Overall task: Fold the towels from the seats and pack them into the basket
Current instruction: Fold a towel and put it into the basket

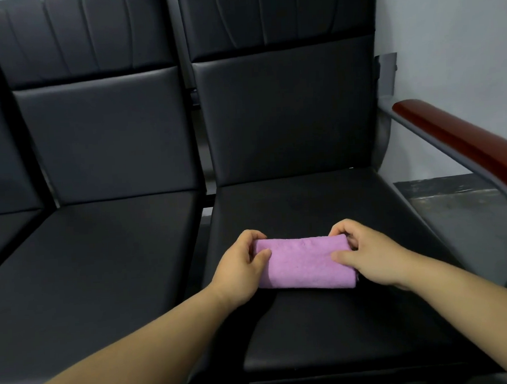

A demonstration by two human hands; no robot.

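1. Left hand: grips the towel's left end, thumb on top, fingers curled round the far edge.
2. Right hand: same on the right end, thumb pressed on top, fingers curled at the far corner.
3. Towel: pink, folded into a compact block, lies flat on the right seat betw. both hands.
4. Handling, my guess: light, soft, limp, not fragile. Layers prob. flop open if lifted by one corner, so clamp thru the full thickness at both short ends.
5. Seat looks smooth, so the towel likely slides easily.
6. Farther: left seat, armrest, wall. Basket not in view.
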